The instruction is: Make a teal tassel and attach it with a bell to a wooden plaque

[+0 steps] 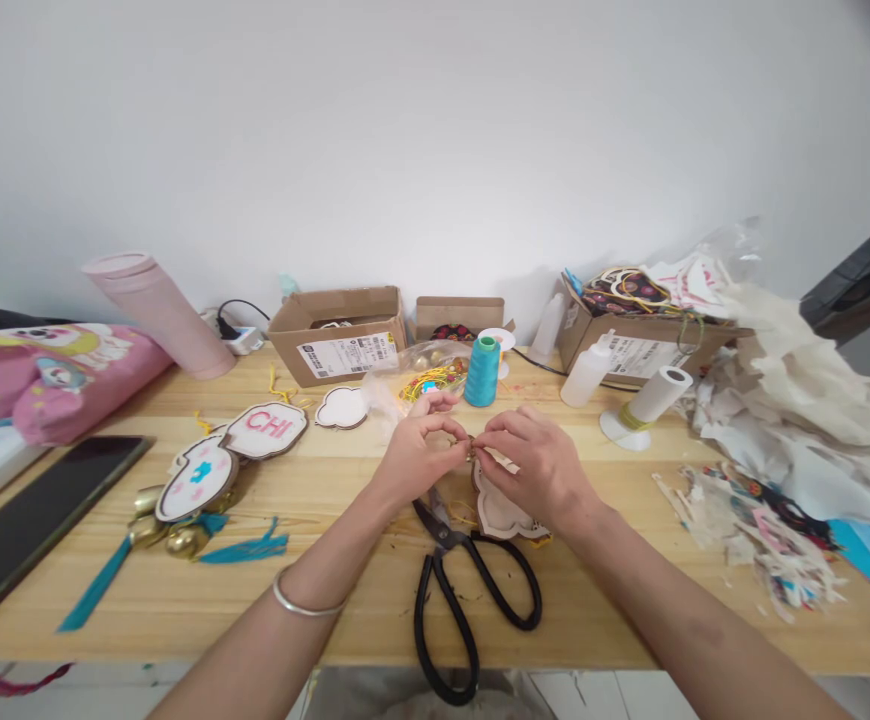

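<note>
Both hands meet at the middle of the wooden table. My left hand (424, 447) has its thumb and index finger pinched on a tiny item at the upper edge of a white cloud-shaped piece (501, 508). My right hand (532, 460) pinches at the same spot from the other side and partly covers that piece. What lies between the fingertips is too small to make out. Black-handled scissors (446, 540) lie just below, their blades pointing up toward my left hand. Beyond the hands stands a teal thread cone (482, 372), beside a clear bag (412, 378) with yellow cords.
On the left lie cloud-shaped pieces (266, 430), brass bells (186, 541), teal tassels, a phone (45, 520) and a pink tumbler (161, 315). Cardboard boxes (337, 335) line the wall. White bottles (587, 372), a white roll (656, 395) and fabric scraps (765, 540) are at right.
</note>
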The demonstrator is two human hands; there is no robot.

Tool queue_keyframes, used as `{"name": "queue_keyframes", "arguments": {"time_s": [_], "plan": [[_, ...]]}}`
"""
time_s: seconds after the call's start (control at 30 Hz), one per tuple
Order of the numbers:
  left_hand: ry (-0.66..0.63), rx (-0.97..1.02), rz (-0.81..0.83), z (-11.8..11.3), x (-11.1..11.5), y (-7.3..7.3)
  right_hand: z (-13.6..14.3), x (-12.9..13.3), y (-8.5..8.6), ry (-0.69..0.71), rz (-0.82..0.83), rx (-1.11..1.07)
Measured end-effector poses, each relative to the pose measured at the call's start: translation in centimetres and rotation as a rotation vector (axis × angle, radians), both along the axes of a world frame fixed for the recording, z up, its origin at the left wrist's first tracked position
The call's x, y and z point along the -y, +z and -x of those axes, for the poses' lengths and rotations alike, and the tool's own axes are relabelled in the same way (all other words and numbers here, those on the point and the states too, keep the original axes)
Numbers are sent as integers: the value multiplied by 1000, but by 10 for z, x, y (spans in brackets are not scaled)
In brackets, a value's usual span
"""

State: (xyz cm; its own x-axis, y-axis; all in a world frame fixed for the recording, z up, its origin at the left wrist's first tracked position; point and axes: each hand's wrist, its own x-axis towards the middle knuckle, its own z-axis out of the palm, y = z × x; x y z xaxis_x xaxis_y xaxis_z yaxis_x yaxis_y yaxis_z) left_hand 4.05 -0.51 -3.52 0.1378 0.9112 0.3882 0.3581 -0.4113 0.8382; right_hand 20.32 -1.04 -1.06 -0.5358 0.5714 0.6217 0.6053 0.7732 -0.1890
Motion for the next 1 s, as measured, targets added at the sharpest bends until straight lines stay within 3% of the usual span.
{"name": "queue_keyframes", "arguments": {"time_s": [0.27, 0.53, 0.83, 1.0], "plan": [[-39, 29, 168, 1, 0, 3, 2, 1, -3, -32, -8, 35], [-158, -8, 268, 7, -1, 5, 0, -3, -9, -30, 101, -3], [-144, -78, 191, 3, 2, 10, 2, 2, -3, -94, 158, -22], [-128, -142, 105, 2, 5, 12, 5, 7, -1, -173, 97, 41]]}}
